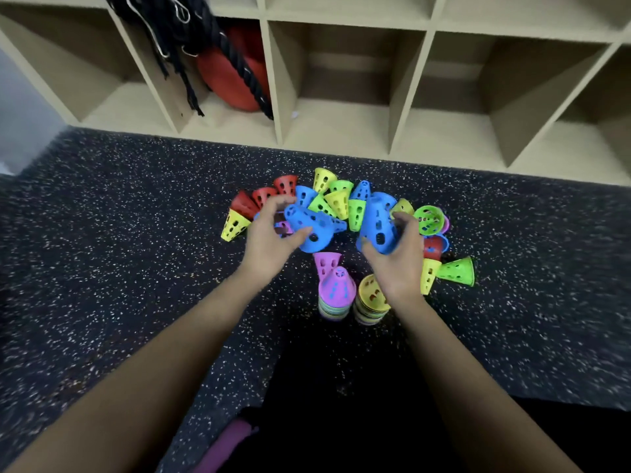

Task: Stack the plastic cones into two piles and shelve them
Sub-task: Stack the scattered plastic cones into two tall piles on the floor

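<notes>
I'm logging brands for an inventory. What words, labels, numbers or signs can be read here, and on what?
None can be read.
The left blue cone in the left hand, the right blue cone in the right hand, the purple-topped pile and the yellow-topped pile show only punched holes.
The shelf unit, red ball and black rope show no print; blur could hide tiny marks.

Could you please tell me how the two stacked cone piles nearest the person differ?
The left pile is topped by a pink cone, the right pile by a yellow one. The left pile shows fully; the right hand overlaps the right pile's edge. Both stand upright on the floor.
</notes>
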